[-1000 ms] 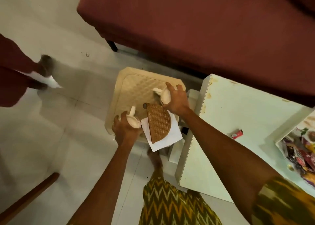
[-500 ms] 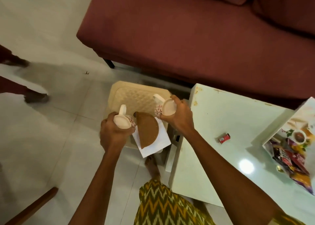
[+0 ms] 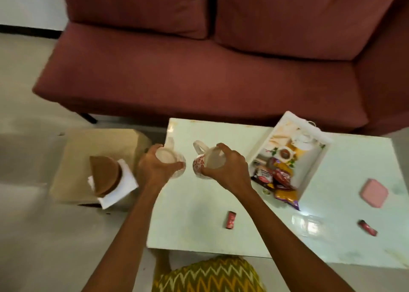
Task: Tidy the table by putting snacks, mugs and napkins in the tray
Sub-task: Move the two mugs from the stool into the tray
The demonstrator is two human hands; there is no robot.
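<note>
A white table [image 3: 194, 221] bears a tray [image 3: 310, 163], pink case [image 3: 374, 193] and red packet [image 3: 231, 219].

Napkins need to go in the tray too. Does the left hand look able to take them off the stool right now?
Probably not: the left hand grips a mug, and a brown half-round holder lies on the napkins.

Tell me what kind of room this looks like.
Probably a home living room: a maroon sofa stands behind a low white table, and a tray holding snacks sits on the table.
</note>
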